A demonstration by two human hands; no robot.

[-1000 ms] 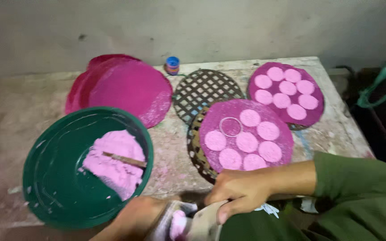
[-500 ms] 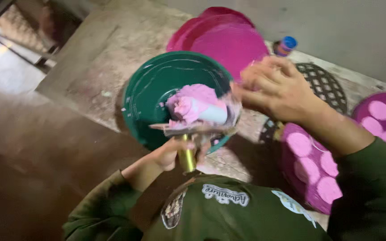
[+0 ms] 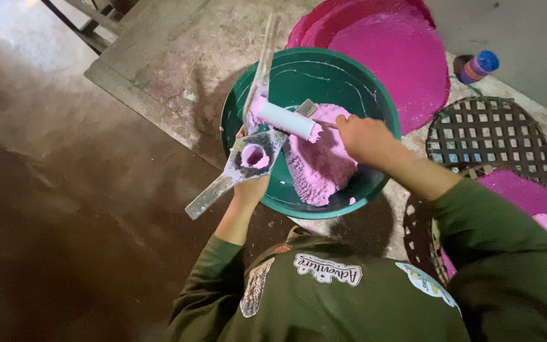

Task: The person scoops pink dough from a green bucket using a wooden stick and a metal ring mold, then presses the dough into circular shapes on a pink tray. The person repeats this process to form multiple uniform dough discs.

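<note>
Crowding green basin [image 3: 368, 95]: magenta trays [image 3: 400, 57], woven rack [image 3: 489, 136]

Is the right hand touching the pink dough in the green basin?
Touching. The head view shows the right hand resting directly on the pink dough inside the green basin, with no gap between them.

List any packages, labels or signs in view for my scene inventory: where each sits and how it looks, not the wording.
Small bottle: on the table's far edge, beside the pink discs; blue cap, orange and purple body.
Chest patch: on the green shirt; white, curved banner shape.
Shoulder patch: same shirt, right side; pale, partly hidden.
</note>
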